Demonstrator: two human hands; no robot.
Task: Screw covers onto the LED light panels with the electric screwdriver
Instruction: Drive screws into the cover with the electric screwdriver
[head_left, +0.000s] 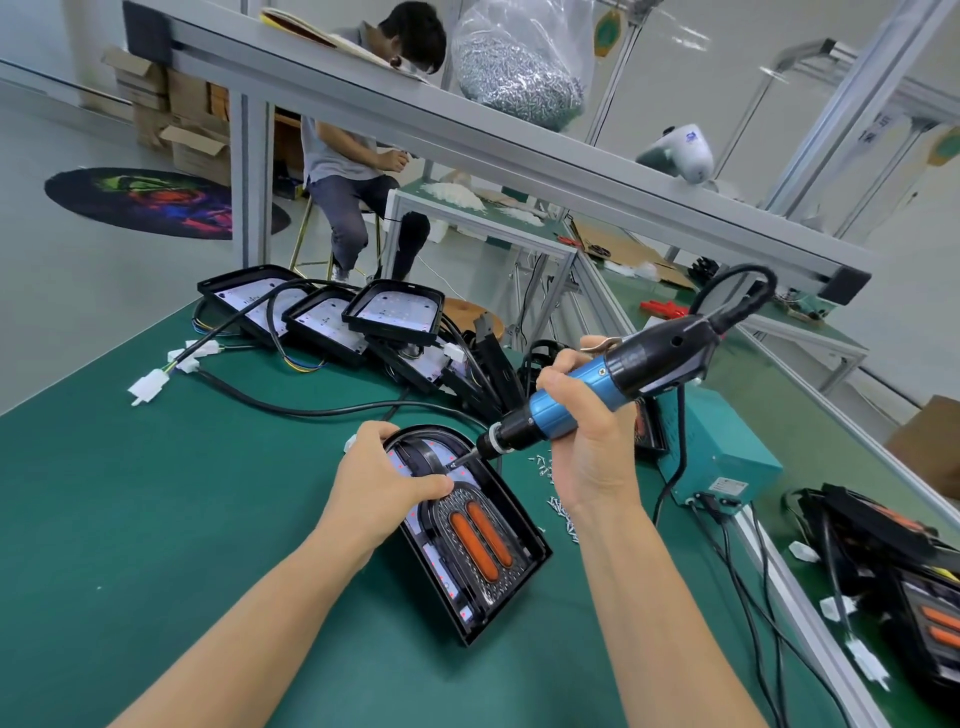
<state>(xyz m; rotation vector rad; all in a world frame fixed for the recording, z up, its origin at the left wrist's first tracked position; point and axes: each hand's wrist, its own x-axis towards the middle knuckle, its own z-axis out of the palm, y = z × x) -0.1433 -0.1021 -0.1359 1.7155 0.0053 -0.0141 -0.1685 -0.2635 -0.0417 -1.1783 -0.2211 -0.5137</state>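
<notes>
An arch-shaped black LED light panel (524, 566) lies on the green table in front of me, with a cover carrying two orange lenses (480, 540) set inside it. My left hand (379, 488) presses down on the panel's upper left part, thumb on the cover. My right hand (582, 441) grips the blue and black electric screwdriver (613, 374), tilted down to the left. Its bit tip (457, 460) touches the cover near the top of the arch. Loose screws (563, 514) lie scattered just right of the panel.
Several open LED panels (395, 312) with black cables and white connectors (148, 387) are stacked at the back. A teal power box (722, 452) stands to the right, with finished panels (914, 587) beyond. A bag of screws (519, 78) rests on the overhead rail. A person sits behind.
</notes>
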